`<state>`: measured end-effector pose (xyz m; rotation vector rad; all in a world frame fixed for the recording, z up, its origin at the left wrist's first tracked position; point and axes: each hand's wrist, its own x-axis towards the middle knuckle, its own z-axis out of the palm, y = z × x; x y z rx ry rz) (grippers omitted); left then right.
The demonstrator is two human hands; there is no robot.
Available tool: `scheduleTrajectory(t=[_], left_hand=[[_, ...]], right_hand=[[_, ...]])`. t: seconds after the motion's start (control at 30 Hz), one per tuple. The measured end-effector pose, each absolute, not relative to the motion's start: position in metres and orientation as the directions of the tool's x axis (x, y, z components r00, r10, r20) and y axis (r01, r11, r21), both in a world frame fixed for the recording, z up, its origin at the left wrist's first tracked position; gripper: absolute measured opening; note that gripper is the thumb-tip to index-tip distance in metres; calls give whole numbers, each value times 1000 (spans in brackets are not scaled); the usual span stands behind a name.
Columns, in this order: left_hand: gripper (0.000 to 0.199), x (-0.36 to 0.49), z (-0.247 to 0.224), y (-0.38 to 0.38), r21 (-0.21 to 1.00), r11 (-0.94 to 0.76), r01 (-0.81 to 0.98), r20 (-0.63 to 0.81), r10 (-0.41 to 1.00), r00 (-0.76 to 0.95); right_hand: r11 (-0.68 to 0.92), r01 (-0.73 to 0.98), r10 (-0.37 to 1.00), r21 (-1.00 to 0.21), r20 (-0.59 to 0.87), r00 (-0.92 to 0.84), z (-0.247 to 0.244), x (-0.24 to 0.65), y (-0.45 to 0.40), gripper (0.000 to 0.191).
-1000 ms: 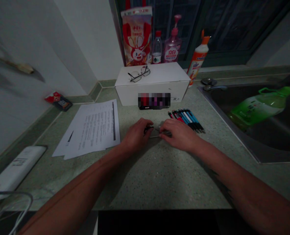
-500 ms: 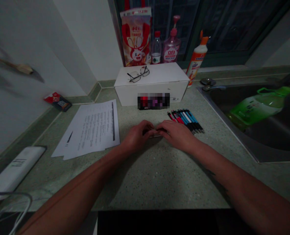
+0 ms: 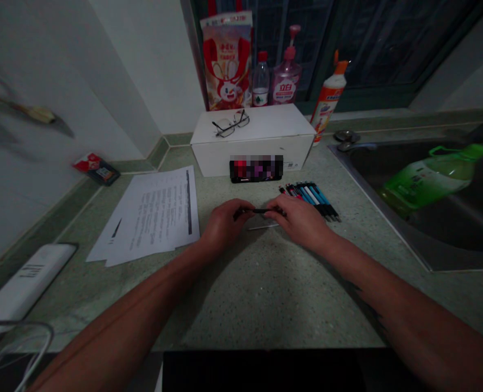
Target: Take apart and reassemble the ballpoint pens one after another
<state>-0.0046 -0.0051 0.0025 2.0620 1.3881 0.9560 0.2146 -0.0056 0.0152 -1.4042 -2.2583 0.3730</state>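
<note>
The left hand [image 3: 224,224] and right hand [image 3: 301,219] pinch a thin black stick [image 3: 259,210] between them, in front of the box [image 3: 253,146]. Pens [image 3: 315,199] lie before its right end.

Pale walls [image 3: 143,65], dark window [image 3: 380,43]

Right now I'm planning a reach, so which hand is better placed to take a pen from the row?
Probably the right hand: it is beside the row of pens; the left hand is farther off. Both hold a thin dark piece, though.
</note>
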Motion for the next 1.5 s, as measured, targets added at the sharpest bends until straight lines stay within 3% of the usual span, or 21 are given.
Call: scheduleTrajectory(t=[0.17,0.47,0.7,0.97,1.13,1.3,1.5], left_hand=[[10,-6,0,-4,702,-380,602,301,925,233],[8,-5,2,-7,675,-408,614,322,913,252],[8,-5,1,-6,670,-415,616,325,909,260],[6,-6,1,-6,661,-429,616,340,903,263],[8,-5,0,-7,672,-418,612,325,908,263],[6,-5,2,-7,675,-426,602,339,904,260],[5,-6,2,-8,676,-422,604,328,906,265]], right_hand=[[445,765,895,-465,250,-369,15,215,-6,7],[483,764,875,-427,204,-439,16,212,-6,28],[469,755,883,-458,254,-394,15,215,-6,8],[499,740,866,-451,232,-443,15,213,-7,25],[471,745,882,-472,247,-401,13,214,-6,10],[439,746,898,-502,217,-382,14,212,-8,22],[419,773,907,-476,176,-383,17,212,-9,16]])
